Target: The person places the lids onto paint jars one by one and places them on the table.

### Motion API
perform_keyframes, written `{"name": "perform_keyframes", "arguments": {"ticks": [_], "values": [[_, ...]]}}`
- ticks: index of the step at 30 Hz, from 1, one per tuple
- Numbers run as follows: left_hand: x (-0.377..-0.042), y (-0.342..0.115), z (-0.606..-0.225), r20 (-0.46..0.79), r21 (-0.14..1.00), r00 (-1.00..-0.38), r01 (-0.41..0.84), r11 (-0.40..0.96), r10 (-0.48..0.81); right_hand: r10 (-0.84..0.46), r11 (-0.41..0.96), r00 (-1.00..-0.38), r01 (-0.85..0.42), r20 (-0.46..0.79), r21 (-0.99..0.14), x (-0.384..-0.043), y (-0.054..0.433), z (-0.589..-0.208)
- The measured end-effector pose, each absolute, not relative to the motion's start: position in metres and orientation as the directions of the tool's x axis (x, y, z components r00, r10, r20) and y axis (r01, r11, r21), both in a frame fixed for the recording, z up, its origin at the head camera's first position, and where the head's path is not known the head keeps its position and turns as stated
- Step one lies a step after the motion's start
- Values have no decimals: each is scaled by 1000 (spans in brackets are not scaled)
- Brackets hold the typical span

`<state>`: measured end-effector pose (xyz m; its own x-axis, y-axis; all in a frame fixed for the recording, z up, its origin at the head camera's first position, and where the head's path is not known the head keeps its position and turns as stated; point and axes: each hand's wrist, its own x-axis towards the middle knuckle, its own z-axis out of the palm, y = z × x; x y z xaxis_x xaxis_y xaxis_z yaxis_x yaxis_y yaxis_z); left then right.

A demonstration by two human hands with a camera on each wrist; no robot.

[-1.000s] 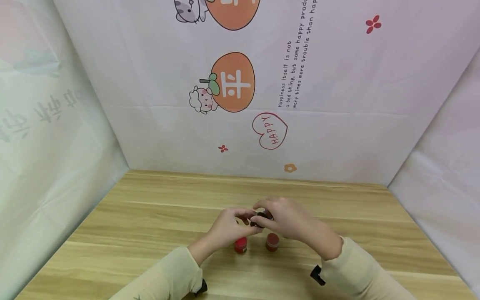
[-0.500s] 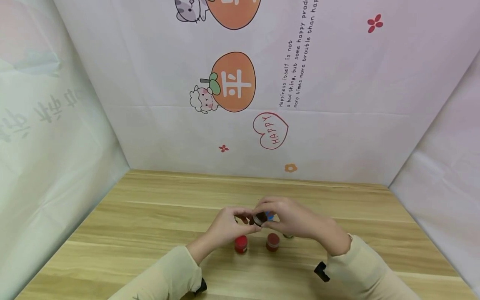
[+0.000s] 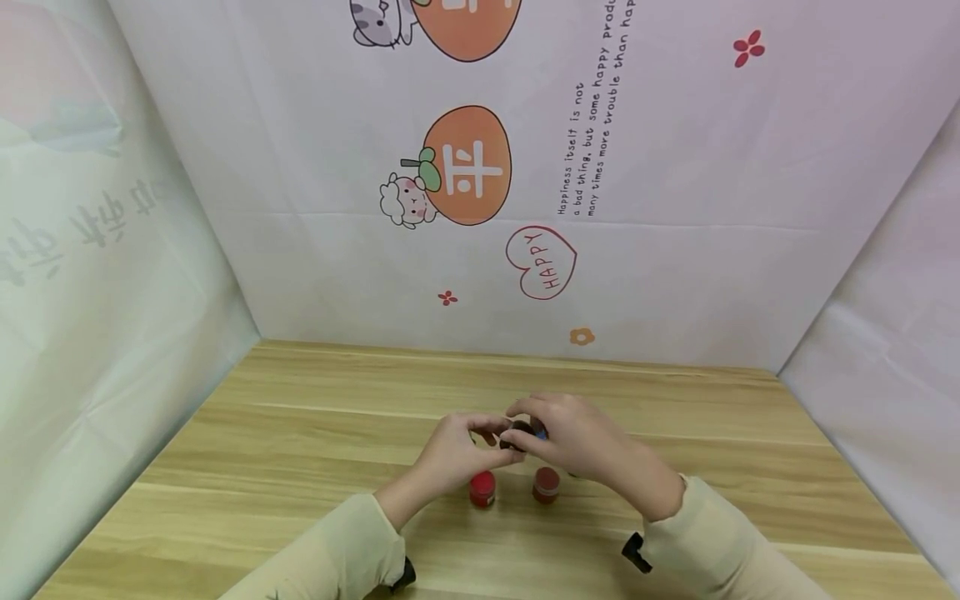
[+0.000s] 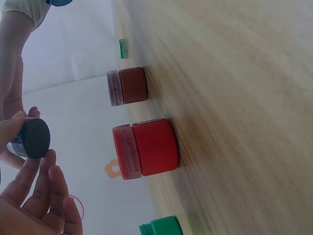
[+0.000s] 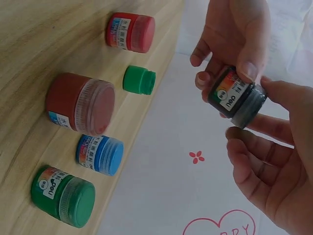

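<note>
A small black paint jar [image 5: 230,93] with a clear-sided lid [image 5: 248,106] is held tilted in the air between both hands. The left hand [image 3: 453,446] pinches the jar's body with its thumb and fingers. At the lid end, the right hand [image 3: 577,437] grips with thumb and index finger, its other fingers curled loosely below. In the left wrist view, the black jar's base [image 4: 37,138] faces the camera. On the table just in front of the hands stand a red paint jar [image 3: 482,489] and a brownish-red paint jar [image 3: 546,485].
Behind the brownish-red jar stand a blue paint jar [image 5: 100,154] and a labelled green paint jar [image 5: 63,196]. A smaller green jar [image 5: 139,80] with a narrower neck is beyond the red jar. White printed sheets [image 3: 337,250] wall the wooden table [image 3: 300,400] at its back and sides.
The right hand's wrist turned, uncovering the jar and the blue one behind, then turned back over the lid. The left hand kept almost still, and the standing jars did not move.
</note>
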<state>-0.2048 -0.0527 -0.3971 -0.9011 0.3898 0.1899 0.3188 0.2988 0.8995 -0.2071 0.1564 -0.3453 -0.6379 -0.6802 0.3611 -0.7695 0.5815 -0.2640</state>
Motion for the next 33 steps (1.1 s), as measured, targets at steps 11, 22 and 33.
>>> {"name": "perform_keyframes", "arguments": {"ticks": [11, 22, 33], "values": [[-207, -55, -396, 161, 905, -912, 289, 313, 376, -794, 378, -498, -853, 347, -360, -210, 168, -339], [-206, -54, -398, 187, 900, -903, 316, 301, 387, -762, 445, -575, -799, 298, -404, -209, 167, -340], [-207, -54, -398, 192, 891, -908, 321, 322, 372, -667, 551, -679, -726, 307, -411, -208, 161, -345]]}}
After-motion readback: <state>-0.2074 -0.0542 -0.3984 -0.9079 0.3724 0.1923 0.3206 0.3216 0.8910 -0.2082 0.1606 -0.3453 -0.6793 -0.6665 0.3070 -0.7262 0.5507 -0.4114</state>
